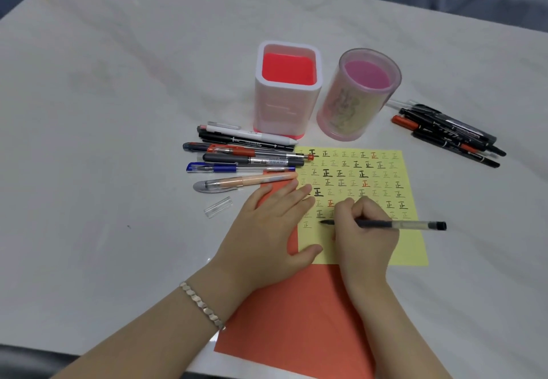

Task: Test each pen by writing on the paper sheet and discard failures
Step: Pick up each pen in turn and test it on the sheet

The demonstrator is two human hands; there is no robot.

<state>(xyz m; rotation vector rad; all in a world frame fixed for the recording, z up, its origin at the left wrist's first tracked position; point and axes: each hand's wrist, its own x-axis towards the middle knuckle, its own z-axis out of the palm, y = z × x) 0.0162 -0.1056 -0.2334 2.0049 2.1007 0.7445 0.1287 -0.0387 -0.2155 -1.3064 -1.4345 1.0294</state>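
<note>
OK, from my feed, left to right: a loose pile of pens (243,156) lies on the white table (118,112), mixed black, red, blue and one peach barrel, with a clear cap (218,207) lying just below it. The left hand (267,236) is flat, fingers straight, pressing on the left edge of the yellow paper sheet (409,248) and on the red sheet (296,334) under it; there's a bracelet (201,304) on that wrist. The yellow sheet carries rows of the same small character, mostly black or grey, a few red. The right hand (361,236) has fingers curled round a gel pen (415,225): dark grip, clear barrel, black end, lying almost level, tip pointing left at the sheet's lowest written row. I can't tell if the tip touches. Behind the sheet stand a square holder (287,88) with a red inside and a round pink holder (358,94). At far right is a second pile of dark markers (450,132).
</note>
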